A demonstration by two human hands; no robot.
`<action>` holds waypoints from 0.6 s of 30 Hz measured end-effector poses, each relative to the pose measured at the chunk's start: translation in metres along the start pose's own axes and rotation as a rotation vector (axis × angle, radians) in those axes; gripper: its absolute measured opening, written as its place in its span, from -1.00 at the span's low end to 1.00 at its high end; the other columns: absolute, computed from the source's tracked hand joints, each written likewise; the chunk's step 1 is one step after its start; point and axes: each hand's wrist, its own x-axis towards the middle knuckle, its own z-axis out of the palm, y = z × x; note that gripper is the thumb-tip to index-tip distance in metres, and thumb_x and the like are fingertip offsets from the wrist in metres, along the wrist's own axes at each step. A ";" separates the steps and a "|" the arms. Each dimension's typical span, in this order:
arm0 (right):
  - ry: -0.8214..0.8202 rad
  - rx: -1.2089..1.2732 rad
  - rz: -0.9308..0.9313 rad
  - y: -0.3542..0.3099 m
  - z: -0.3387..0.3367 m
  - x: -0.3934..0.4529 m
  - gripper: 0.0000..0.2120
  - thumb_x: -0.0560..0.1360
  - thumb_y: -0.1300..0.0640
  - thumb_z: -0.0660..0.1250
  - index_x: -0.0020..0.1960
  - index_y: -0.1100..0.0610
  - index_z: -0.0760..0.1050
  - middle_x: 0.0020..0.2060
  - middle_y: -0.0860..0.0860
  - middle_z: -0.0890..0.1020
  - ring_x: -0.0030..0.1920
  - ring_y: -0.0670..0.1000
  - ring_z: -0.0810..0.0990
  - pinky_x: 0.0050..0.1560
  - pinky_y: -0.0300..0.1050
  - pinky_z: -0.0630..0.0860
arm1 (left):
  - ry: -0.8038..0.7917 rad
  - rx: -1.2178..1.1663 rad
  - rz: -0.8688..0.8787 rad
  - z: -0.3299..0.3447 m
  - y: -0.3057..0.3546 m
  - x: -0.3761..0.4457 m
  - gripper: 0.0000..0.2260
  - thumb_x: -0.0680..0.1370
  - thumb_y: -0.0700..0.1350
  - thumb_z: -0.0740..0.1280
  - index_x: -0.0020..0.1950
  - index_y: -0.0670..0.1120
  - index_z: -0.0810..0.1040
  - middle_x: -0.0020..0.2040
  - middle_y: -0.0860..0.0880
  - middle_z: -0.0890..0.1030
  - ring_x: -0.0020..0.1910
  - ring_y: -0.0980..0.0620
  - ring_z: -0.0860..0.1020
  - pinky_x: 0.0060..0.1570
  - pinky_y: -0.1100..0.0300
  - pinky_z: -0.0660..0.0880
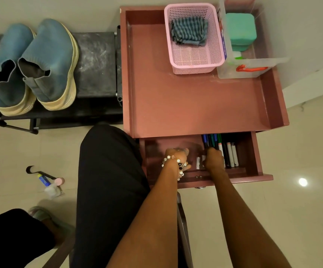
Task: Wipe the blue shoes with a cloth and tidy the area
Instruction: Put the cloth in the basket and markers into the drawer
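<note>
Reaching into drawer (pixel 253 151) beside markers (pixel 228 151), both hands' grips unclear.

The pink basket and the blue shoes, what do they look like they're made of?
The pink basket looks like moulded plastic: stiff walls and floor pierced with a regular grid of holes, slight sheen. The blue shoes seem to have knitted fabric uppers, matte with a fine ribbed texture at the collar, on thick cream soles, probably rubber or foam.

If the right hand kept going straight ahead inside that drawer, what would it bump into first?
Most likely the pens. The right hand points toward the back of the open drawer, and the pens lie just past its knuckles. Depth is hard to judge; it may already touch them.
</note>
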 end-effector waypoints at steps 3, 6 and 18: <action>0.083 0.327 -0.009 0.002 -0.012 -0.013 -0.77 0.44 0.39 0.27 0.06 0.29 0.59 -0.01 0.24 0.64 0.01 0.23 0.60 0.05 -0.03 0.53 | 0.000 0.041 0.008 0.000 0.000 0.003 -0.86 0.59 -0.24 0.28 -0.17 -0.17 0.47 -0.25 -0.05 0.45 -0.29 0.03 0.47 -0.15 0.14 0.59; -0.069 0.688 -0.055 0.000 -0.031 -0.041 -0.77 0.41 0.40 0.37 0.03 0.21 0.57 -0.08 0.18 0.64 -0.07 0.12 0.62 -0.02 0.01 0.59 | -0.024 0.130 0.035 0.002 -0.001 0.005 -0.81 0.57 -0.31 0.28 -0.25 -0.17 0.46 -0.28 -0.08 0.48 -0.32 0.00 0.54 -0.14 0.05 0.62; -0.264 0.739 -0.037 -0.022 -0.022 -0.041 -0.83 0.42 0.29 0.43 0.01 0.22 0.60 -0.25 0.12 0.67 -0.33 0.03 0.63 -0.22 -0.03 0.62 | 0.100 0.278 0.160 0.002 -0.010 0.016 -0.91 0.53 -0.14 0.35 -0.17 -0.11 0.54 -0.09 -0.15 0.65 -0.22 -0.09 0.63 -0.16 -0.01 0.64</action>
